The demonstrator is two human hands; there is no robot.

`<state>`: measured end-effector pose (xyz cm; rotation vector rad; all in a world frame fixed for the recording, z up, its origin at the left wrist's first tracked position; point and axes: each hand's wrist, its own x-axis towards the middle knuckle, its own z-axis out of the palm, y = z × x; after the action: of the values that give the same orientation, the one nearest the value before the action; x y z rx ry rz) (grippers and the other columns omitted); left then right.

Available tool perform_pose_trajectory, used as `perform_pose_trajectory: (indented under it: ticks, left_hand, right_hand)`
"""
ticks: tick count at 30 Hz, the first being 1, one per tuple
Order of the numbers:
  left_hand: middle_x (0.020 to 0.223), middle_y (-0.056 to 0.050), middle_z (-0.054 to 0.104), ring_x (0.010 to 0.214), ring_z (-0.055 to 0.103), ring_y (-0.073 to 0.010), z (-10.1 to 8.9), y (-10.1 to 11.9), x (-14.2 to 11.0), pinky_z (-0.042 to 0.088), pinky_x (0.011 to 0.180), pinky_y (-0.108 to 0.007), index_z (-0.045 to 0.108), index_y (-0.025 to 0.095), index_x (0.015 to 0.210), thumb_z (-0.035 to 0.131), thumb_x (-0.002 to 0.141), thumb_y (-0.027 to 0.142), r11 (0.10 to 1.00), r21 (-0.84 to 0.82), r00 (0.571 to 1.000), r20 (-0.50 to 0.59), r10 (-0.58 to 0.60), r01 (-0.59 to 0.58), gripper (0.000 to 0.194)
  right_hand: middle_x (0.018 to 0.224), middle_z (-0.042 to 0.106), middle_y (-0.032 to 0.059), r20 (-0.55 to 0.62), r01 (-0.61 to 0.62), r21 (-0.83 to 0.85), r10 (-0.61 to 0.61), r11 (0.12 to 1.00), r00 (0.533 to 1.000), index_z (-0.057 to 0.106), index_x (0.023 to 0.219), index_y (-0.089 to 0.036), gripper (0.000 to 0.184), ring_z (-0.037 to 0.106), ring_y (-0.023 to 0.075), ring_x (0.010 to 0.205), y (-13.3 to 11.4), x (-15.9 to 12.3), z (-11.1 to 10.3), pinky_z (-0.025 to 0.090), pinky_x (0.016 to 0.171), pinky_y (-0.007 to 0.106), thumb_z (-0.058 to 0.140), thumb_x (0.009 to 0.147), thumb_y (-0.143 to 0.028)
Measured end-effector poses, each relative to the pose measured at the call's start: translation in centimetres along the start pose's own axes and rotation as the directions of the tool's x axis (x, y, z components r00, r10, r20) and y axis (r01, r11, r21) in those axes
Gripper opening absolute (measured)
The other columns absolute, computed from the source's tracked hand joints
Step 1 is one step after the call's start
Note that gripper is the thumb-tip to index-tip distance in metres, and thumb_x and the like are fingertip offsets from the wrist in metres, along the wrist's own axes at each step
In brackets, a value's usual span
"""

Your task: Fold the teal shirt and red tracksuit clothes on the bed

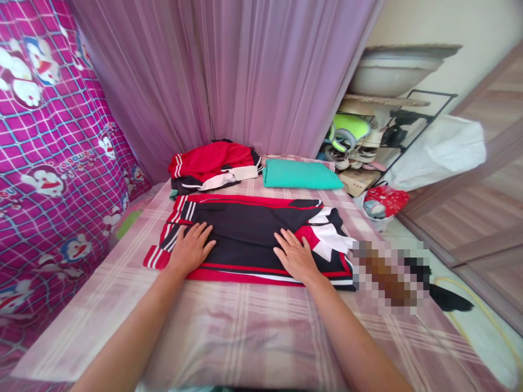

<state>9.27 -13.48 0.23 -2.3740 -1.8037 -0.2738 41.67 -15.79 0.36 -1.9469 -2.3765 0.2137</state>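
A black, red and white track jacket (245, 239) lies folded lengthwise across the plaid cloth, its striped cuffs to the left and its white collar end to the right. My left hand (191, 247) rests flat near the cuffs, fingers spread. Palm down on the right half, close to the red and white panel, is my right hand (296, 256), also with fingers apart. Neither hand grips anything. Behind the jacket, a crumpled red and black garment (216, 160) sits at the left and a folded teal cloth (301, 174) at the right.
The plaid cloth (229, 337) covers the surface under the garments. Purple curtains (245, 76) hang behind, and a pink cartoon-print fabric (49, 158) is on the left. At the right stand a shoe rack (412, 103) and a wooden door (478, 190). A blurred patch hides something at the right edge.
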Motion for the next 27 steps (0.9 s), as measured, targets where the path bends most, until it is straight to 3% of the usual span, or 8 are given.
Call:
perform_pose_trajectory:
  ticks: [4, 7, 10, 12, 15, 17, 22, 27]
  left_hand:
    - [0.146, -0.011, 0.053, 0.135, 0.047, -0.0322, -0.6, 0.1, 0.2, 0.026, 0.115, -0.058, 0.056, 0.024, 0.137, 0.04, 0.095, 0.045, 1.0, -0.023, 1.0, 0.022, -0.005, 0.006, 0.049]
    - [0.142, -0.009, 0.057, 0.131, 0.052, -0.0271, -1.9, -0.8, 0.1, 0.037, 0.112, -0.046, 0.058, 0.023, 0.134, 0.037, 0.097, 0.043, 0.992, -0.117, 0.999, -0.001, -0.039, 0.039, 0.048]
    - [0.132, -0.009, 0.065, 0.121, 0.06, -0.0249, -3.2, -3.2, -0.8, 0.046, 0.103, -0.038, 0.06, 0.021, 0.131, 0.034, 0.097, 0.043, 0.962, -0.179, 0.973, -0.069, -0.221, 0.206, 0.048]
    - [0.125, -0.011, 0.068, 0.114, 0.063, -0.0267, -3.8, -5.3, -1.8, 0.049, 0.098, -0.039, 0.062, 0.02, 0.127, 0.035, 0.095, 0.045, 0.913, -0.167, 0.919, -0.071, -0.388, 0.373, 0.048]
    - [0.118, -0.015, 0.07, 0.104, 0.067, -0.0285, -3.8, -8.0, -3.5, 0.051, 0.089, -0.04, 0.063, 0.015, 0.123, 0.038, 0.091, 0.054, 0.805, -0.168, 0.82, 0.033, -0.572, 0.569, 0.056]
    - [0.11, -0.013, 0.073, 0.097, 0.069, -0.0272, -3.5, -9.2, -4.4, 0.052, 0.081, -0.036, 0.066, 0.016, 0.118, 0.039, 0.089, 0.06, 0.745, -0.213, 0.775, 0.157, -0.612, 0.632, 0.06]
    - [0.092, -0.005, 0.076, 0.087, 0.069, -0.0235, -3.0, -10.5, -5.5, 0.048, 0.073, -0.031, 0.072, 0.024, 0.098, 0.044, 0.083, 0.065, 0.705, -0.307, 0.762, 0.379, -0.525, 0.639, 0.053]
    - [0.086, -0.004, 0.072, 0.081, 0.066, -0.0222, -3.6, -10.1, -5.5, 0.041, 0.066, -0.029, 0.067, 0.021, 0.097, 0.051, 0.078, 0.066, 0.678, -0.224, 0.688, 0.465, -0.557, 0.7, 0.051]
  right_hand:
    - [0.154, 0.043, 0.008, -0.018, 0.024, -0.002, -0.024, 1.0, 1.0, 0.05, 0.143, -0.027, 0.048, 0.037, 0.0255, 0.142, 0.4, 0.5, -1.3, 0.021, 0.116, 0.058, 0.033, 0.1, -0.041]
    - [0.144, 0.054, 0.0091, -0.078, 0.067, 0.005, -0.066, 0.998, 0.995, 0.062, 0.132, -0.025, 0.042, 0.049, 0.0259, 0.133, -0.4, 2.4, -3.2, 0.025, 0.115, 0.056, 0.039, 0.098, -0.036]
    - [0.137, 0.061, 0.0074, -0.149, 0.164, 0.033, -0.158, 0.986, 0.976, 0.067, 0.126, -0.023, 0.039, 0.057, 0.0222, 0.124, -2.5, 5.8, -5.3, 0.038, 0.11, 0.042, 0.042, 0.097, -0.032]
    - [0.132, 0.065, 0.0042, -0.186, 0.257, 0.052, -0.244, 0.965, 0.952, 0.07, 0.122, -0.024, 0.037, 0.06, 0.0195, 0.12, -4.8, 8.8, -6.3, 0.043, 0.105, 0.033, 0.044, 0.096, -0.03]
    - [0.126, 0.069, 0.0003, -0.203, 0.391, 0.069, -0.37, 0.918, 0.906, 0.073, 0.115, -0.027, 0.034, 0.061, 0.0178, 0.116, -9.4, 13.8, -7.0, 0.045, 0.1, 0.028, 0.045, 0.096, -0.027]
    - [0.123, 0.07, -0.0003, -0.178, 0.44, 0.073, -0.423, 0.895, 0.889, 0.073, 0.113, -0.028, 0.033, 0.063, 0.0188, 0.115, -12.9, 16.9, -7.0, 0.047, 0.097, 0.028, 0.046, 0.095, -0.027]
    - [0.131, 0.066, 0.0012, -0.047, 0.539, 0.09, -0.537, 0.838, 0.842, 0.064, 0.129, -0.027, 0.039, 0.061, 0.0206, 0.119, -20.1, 22.6, -5.8, 0.046, 0.098, 0.027, 0.054, 0.092, -0.031]
    - [0.139, 0.059, 0.008, 0.072, 0.614, 0.08, -0.619, 0.785, 0.782, 0.056, 0.138, -0.019, 0.057, 0.056, 0.0235, 0.126, -23.4, 26.0, -3.9, 0.044, 0.102, 0.026, 0.066, 0.084, -0.034]
